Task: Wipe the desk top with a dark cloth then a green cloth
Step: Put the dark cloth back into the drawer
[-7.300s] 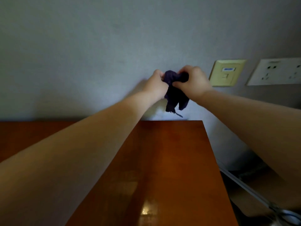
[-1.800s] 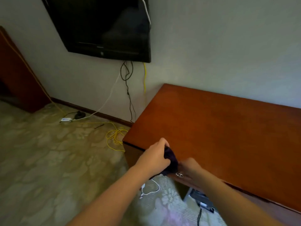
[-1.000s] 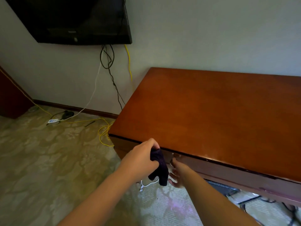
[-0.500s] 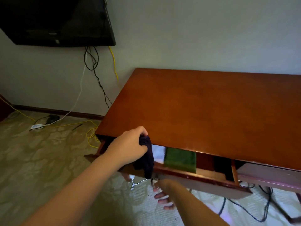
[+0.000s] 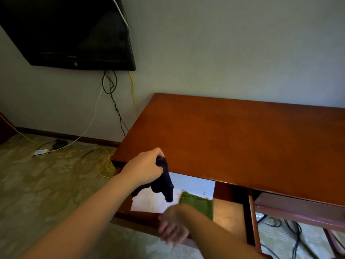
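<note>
**Cloth Swap at the Open Drawer**

The left hand is closed in a loose fist around the dark cloth, which dangles over the open drawer at the desk's front-left corner. The right hand is blurred low at the drawer's front edge; its fingers look spread and I see nothing in it, though whether it touches the drawer front I cannot tell. The green cloth lies flat inside the drawer, partly on a white sheet.

What could go wrong: the dark cloth hangs by a pinch, so it may slip to the carpet instead of landing in the drawer. Reaching for the green cloth could drag the sheet out with it. And the drawer looks pulled far out, so leaning on its front might tip or jam it.

Count: two hands, two cloths, one sheet, one open drawer, one bare desk top.
</note>
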Available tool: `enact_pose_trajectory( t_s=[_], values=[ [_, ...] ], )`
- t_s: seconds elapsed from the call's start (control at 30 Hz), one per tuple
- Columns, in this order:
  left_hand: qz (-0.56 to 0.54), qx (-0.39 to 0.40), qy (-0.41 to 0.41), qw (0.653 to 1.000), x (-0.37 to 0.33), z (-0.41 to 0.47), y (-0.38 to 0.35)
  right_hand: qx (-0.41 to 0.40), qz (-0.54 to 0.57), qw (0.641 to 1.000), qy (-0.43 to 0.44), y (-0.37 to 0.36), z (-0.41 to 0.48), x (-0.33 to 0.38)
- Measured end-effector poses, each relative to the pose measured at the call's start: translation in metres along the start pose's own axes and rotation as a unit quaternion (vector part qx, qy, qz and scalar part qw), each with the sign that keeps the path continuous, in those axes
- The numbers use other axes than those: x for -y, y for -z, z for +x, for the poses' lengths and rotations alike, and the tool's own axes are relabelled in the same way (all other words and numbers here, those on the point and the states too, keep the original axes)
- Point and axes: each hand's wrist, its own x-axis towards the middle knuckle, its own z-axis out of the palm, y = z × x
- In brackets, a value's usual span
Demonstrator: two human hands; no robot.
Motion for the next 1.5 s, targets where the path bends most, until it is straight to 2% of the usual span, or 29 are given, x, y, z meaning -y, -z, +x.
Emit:
enact_pose_trajectory(
  t_s=[0.07,0.13,0.33,0.5,0.57,0.63,0.73,0.9,1.03,1.23,1.37,1.5],
  values=[
    [0.003,-0.004,0.008,1.0,-0.001,-0.002,0.008,-0.022,0.064,0.997,0.037,0.018,-0.021,0.019],
    [0.001,0.004,0.014,1.0,-0.005,-0.004,0.018,-0.056,0.07,0.991,0.095,0.029,-0.036,0.032],
    [0.0,0.031,0.013,0.999,-0.018,-0.015,0.051,-0.205,-0.05,0.955,0.206,0.036,-0.066,0.058],
    [-0.005,0.038,-0.008,0.999,-0.016,-0.017,0.062,-0.237,-0.065,0.917,0.315,0.037,-0.089,0.075],
    [-0.002,0.029,-0.022,0.999,-0.016,-0.018,0.066,-0.218,-0.057,0.91,0.347,0.038,-0.099,0.08],
    [-0.002,0.014,-0.029,0.999,-0.014,-0.018,0.068,-0.181,-0.063,0.917,0.35,0.041,-0.107,0.086],
    [0.007,0.013,-0.021,1.0,-0.006,-0.014,0.073,-0.167,-0.142,0.925,0.31,0.045,-0.119,0.092],
    [0.056,0.065,0.027,0.996,0.013,-0.015,0.089,-0.25,-0.234,0.887,0.309,0.063,-0.137,0.089],
    [0.085,0.063,0.038,0.994,0.031,-0.016,0.093,-0.289,-0.255,0.866,0.319,0.077,-0.154,0.091],
    [0.022,0.071,-0.001,0.997,0.037,-0.012,0.105,-0.322,-0.265,0.841,0.346,0.09,-0.164,0.098],
    [0.06,0.059,-0.029,0.996,0.04,-0.007,0.109,-0.338,-0.255,0.825,0.375,0.093,-0.17,0.103],
    [0.018,0.043,-0.022,0.999,0.046,-0.004,0.113,-0.331,-0.265,0.825,0.374,0.095,-0.175,0.104]
  ],
)
